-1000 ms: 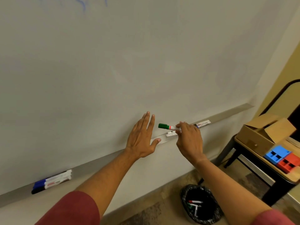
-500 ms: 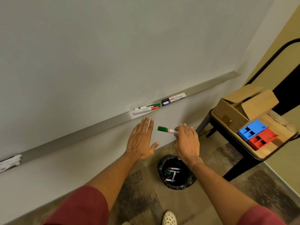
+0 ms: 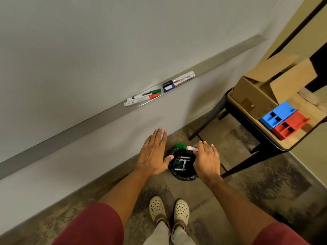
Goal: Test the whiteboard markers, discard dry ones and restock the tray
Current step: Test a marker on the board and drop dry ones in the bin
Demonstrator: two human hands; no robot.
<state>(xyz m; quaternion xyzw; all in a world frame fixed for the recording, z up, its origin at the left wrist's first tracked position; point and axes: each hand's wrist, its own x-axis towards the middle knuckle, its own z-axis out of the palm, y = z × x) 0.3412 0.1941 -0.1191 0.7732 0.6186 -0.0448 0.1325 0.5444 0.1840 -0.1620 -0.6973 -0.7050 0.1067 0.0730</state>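
Note:
My right hand [image 3: 207, 160] pinches a green-capped marker [image 3: 185, 147] by its white barrel, holding it level over the black-lined bin [image 3: 187, 177] on the floor. Several discarded markers [image 3: 183, 162] lie inside the bin. My left hand [image 3: 154, 152] hovers flat with straight fingers just left of the bin, holding nothing. On the grey whiteboard tray [image 3: 88, 124] lie a green-capped and a red-capped marker [image 3: 143, 97], and to their right a black-capped and a blue-capped marker [image 3: 178, 81].
A black-legged table [image 3: 256, 140] stands at the right with an open cardboard box [image 3: 261, 89], a blue block [image 3: 277, 115] and a red block [image 3: 290, 127]. My two shoes [image 3: 168, 211] stand on the mottled floor just behind the bin.
My view has tilted down from the whiteboard to the floor. Both hands have dropped away from the tray, and the green marker now hangs over the bin.

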